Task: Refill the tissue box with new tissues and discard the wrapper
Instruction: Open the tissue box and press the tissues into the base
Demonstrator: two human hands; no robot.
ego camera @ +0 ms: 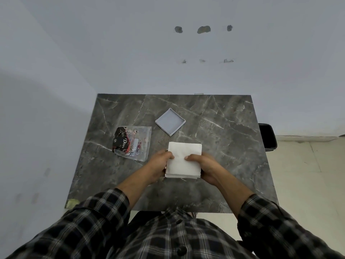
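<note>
1. Plainly, the only readable writing was on the clear plastic wrapper: white script on its black-and-red print began "Dov", and the rest was too small to make out.
2. That wrapper lay flat and emptied on the grey marble-patterned table, left of the hands and apart from them.
3. The left hand gripped the left edge of the stack of white tissues, thumb laid on the top sheet and fingers curled under the side.
4. The right hand mirrored it on the right edge, thumb pressed on top near the middle, palm cupping the side.
5. Both forearms reached forward from rolled plaid sleeves, converging on the stack.
6. A thin white edge showed beneath the tissues; whether it was the tissue box itself could not be told.
7. A shallow square white lid sat turned cornerwise, hollow side up, beyond the stack.
8. A black bin stood off the table's right edge.
</note>
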